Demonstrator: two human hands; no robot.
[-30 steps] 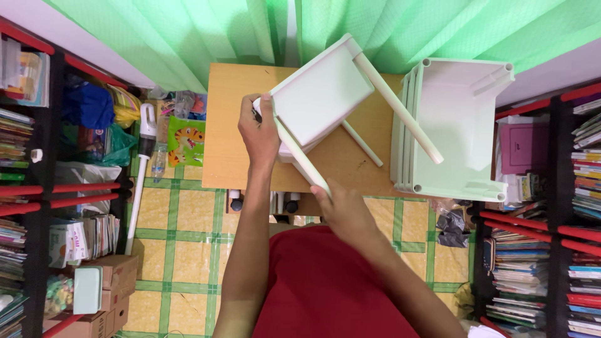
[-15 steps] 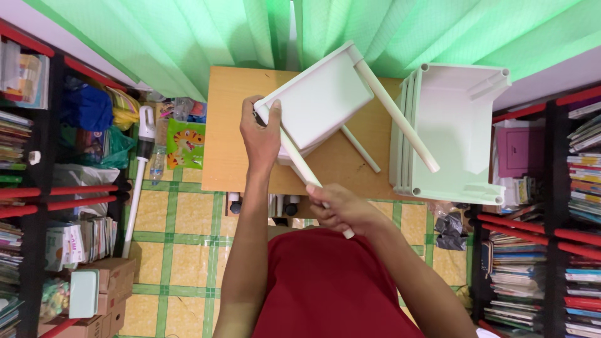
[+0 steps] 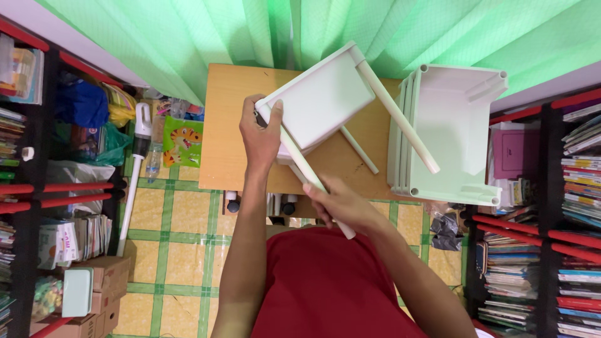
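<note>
Pale mint-green plastic stool (image 3: 322, 100), tipped on its side above the table, is what you have in both hands. Your left hand (image 3: 261, 134) is clamped on the stool's near corner, thumb up on the flat seat panel and fingers wrapped round the edge. Your right hand (image 3: 338, 203) is curled tight around the lower part of the long pale round leg (image 3: 310, 169) that runs from that same corner down toward your chest; the leg's end pokes out just past your knuckles. A second long leg (image 3: 394, 109) slants from the stool's far corner across to the right, and a thinner one shows beneath the seat.

Under the stool lies the light brown wooden table (image 3: 228, 134), its near edge just beyond your right hand. Just beside the stool on the right sits a stack of upturned pale green plastic stool seats (image 3: 447, 138), resting at the table's right end. Behind everything hangs a green pleated curtain (image 3: 206, 37). Left of the table, a white stick-shaped handheld cleaner (image 3: 139, 156) leans over the yellow and green checked floor (image 3: 181, 231). Black shelves with red edges, packed with books (image 3: 582, 188), flank both sides.
</note>
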